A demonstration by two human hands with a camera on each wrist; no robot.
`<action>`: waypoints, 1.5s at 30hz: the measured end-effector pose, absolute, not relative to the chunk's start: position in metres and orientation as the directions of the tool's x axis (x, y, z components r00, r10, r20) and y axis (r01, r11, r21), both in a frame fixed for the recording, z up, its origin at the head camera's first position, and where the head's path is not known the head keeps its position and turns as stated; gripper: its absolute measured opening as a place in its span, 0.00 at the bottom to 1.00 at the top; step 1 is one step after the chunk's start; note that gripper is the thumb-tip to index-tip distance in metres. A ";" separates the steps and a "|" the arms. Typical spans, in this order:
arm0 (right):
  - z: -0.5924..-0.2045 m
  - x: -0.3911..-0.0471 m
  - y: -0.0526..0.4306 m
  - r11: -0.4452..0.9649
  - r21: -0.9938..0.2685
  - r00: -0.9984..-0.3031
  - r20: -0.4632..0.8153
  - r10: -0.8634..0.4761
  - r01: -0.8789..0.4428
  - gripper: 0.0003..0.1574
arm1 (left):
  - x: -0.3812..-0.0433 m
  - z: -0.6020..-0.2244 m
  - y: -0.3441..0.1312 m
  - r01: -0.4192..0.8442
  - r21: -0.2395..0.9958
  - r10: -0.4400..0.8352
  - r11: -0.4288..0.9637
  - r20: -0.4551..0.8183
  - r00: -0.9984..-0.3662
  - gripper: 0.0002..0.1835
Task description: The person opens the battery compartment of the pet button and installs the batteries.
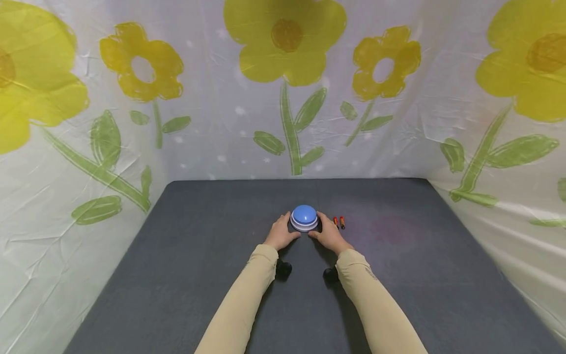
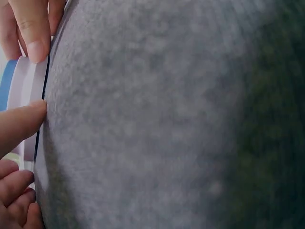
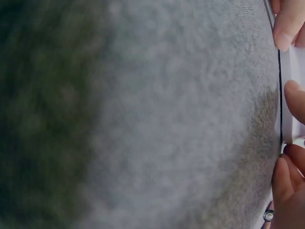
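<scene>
A round push button (image 1: 304, 215) with a blue dome on a white base sits on the dark grey table. My left hand (image 1: 280, 233) holds its left side, thumb at the near edge and fingers curving round the base. On the opposite side my right hand (image 1: 329, 234) holds it in the same way. The left wrist view shows the white base (image 2: 29, 86) edge-on, with the left thumb (image 2: 24, 123) against it. In the right wrist view the right thumb (image 3: 295, 101) touches the base (image 3: 288, 64). The far side of the button is hidden.
Two small red-and-black batteries, a left one (image 1: 335, 222) and a right one (image 1: 342, 222), lie just right of my right hand. The table (image 1: 212, 221) reaches back to a white curtain (image 1: 212, 137) printed with yellow flowers. Black wrist devices hang under both sleeves.
</scene>
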State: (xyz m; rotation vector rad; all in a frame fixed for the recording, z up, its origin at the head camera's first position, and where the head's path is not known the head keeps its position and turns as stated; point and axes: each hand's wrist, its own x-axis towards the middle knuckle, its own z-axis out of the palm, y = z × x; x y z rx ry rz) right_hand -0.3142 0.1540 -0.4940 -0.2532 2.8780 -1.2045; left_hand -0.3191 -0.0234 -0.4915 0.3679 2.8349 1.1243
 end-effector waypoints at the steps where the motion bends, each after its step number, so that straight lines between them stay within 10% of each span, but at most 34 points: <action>1: -0.495 -0.314 0.153 0.689 -0.710 -0.987 0.063 -0.146 -0.147 0.45 | -0.319 -0.491 -0.024 0.193 0.681 0.242 0.706 0.024 -0.970 0.39; 45: -0.455 -0.299 0.146 0.505 -0.808 -0.953 0.253 -0.167 -0.303 0.28 | -0.302 -0.474 -0.050 0.210 0.865 0.081 0.455 0.195 -0.977 0.33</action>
